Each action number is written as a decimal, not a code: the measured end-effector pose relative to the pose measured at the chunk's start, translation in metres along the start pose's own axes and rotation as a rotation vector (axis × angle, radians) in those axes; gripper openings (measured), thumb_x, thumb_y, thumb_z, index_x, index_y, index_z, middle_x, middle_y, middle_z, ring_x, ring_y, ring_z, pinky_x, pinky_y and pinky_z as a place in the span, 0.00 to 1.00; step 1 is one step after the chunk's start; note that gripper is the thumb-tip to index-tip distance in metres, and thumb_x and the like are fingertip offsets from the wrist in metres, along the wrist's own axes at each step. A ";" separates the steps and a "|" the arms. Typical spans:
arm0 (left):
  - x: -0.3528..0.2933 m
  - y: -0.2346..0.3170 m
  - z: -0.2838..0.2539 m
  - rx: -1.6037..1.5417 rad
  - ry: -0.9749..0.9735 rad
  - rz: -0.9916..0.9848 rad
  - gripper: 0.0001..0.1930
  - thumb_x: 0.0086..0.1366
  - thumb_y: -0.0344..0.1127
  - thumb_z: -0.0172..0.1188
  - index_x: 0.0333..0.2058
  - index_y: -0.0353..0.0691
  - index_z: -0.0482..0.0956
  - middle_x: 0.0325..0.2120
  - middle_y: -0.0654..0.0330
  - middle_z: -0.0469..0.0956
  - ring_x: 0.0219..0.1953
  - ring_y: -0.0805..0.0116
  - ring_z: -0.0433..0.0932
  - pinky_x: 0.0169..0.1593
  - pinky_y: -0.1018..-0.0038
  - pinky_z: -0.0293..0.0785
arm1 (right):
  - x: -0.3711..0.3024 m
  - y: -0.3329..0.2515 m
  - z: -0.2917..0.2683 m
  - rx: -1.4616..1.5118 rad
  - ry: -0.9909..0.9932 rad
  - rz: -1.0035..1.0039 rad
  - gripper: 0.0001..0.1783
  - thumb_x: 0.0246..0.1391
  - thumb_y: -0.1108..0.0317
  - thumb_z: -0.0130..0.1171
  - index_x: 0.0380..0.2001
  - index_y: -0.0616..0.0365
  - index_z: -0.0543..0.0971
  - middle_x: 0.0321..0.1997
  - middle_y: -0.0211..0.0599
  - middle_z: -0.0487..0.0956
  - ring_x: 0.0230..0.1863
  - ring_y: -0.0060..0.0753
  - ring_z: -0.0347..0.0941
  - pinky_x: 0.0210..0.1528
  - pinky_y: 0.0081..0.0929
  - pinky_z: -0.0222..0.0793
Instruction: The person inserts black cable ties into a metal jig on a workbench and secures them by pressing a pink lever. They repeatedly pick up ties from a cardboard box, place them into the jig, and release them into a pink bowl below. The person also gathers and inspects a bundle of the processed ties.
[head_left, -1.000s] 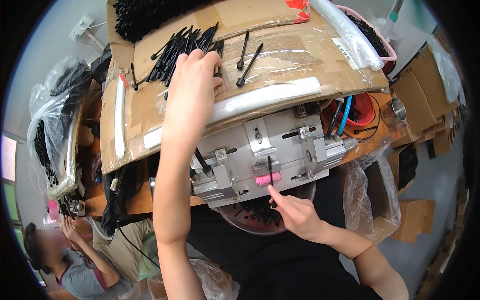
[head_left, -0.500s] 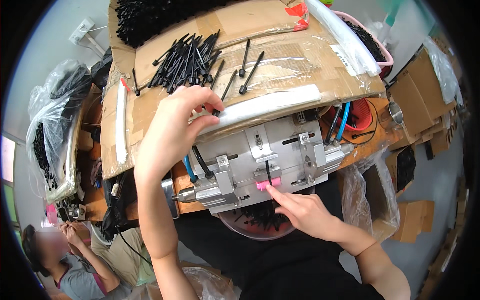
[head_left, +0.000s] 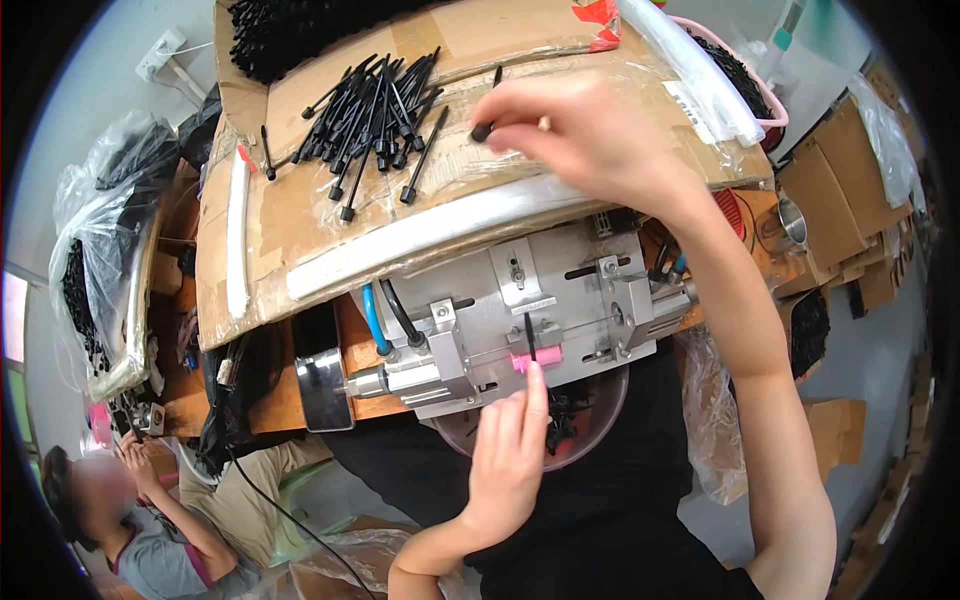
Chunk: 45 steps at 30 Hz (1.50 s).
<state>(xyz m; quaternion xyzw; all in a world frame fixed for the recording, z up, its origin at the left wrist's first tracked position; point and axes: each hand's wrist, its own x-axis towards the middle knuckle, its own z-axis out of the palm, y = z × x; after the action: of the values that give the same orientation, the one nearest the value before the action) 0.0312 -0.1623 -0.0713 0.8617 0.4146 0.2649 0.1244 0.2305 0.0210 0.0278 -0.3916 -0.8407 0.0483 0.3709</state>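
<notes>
My left hand (head_left: 510,450) reaches up from below with its index finger stretched out and the other fingers loosely bent. That fingertip touches the lower end of a thin black rod (head_left: 530,328) lying across a small pink block (head_left: 547,355). The block sits at the front of a metal fixture (head_left: 480,275) with clamps on both sides. Over the cardboard, my right hand (head_left: 590,130), slightly blurred, pinches the dark knob of a black headed pin (head_left: 482,132) between thumb and forefinger. To its left lies a heap of similar black pins (head_left: 370,110), several set apart from it.
The cardboard sheet (head_left: 270,230) slopes above the fixture, a white strip (head_left: 420,240) along its front. Below the fixture hangs a clear bowl (head_left: 600,425) holding black pieces. A phone (head_left: 322,380) lies left on the wooden table. Another person (head_left: 165,530) sits lower left.
The hands have traded places: my left hand came down from the cardboard to the pink block, while my right hand left the block and moved up to the loose pins.
</notes>
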 end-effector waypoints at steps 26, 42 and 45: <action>0.150 -0.084 -0.085 -0.104 0.092 -0.029 0.08 0.59 0.24 0.59 0.38 0.33 0.80 0.34 0.55 0.77 0.33 0.63 0.77 0.41 0.71 0.72 | -0.203 -0.107 0.088 0.143 0.044 0.309 0.35 0.45 0.80 0.66 0.59 0.67 0.69 0.22 0.36 0.70 0.23 0.32 0.68 0.25 0.30 0.67; 0.002 0.014 0.031 0.072 -0.022 -0.096 0.37 0.53 0.25 0.66 0.62 0.29 0.62 0.35 0.55 0.70 0.37 0.58 0.69 0.42 0.65 0.68 | 0.021 0.031 0.011 -0.318 -0.225 -0.021 0.08 0.56 0.67 0.58 0.37 0.57 0.78 0.27 0.46 0.78 0.30 0.50 0.76 0.33 0.39 0.70; 0.007 0.011 0.028 0.088 -0.023 -0.096 0.37 0.54 0.25 0.65 0.63 0.28 0.61 0.35 0.54 0.70 0.37 0.58 0.69 0.43 0.65 0.69 | 0.005 0.016 0.002 -0.025 -0.029 0.078 0.09 0.52 0.65 0.63 0.34 0.58 0.81 0.29 0.43 0.81 0.31 0.43 0.79 0.32 0.38 0.71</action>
<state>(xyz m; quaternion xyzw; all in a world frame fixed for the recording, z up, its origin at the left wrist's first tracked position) 0.0577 -0.1634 -0.0877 0.8485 0.4650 0.2302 0.1037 0.2375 0.0361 0.0232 -0.4279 -0.8307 0.0579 0.3514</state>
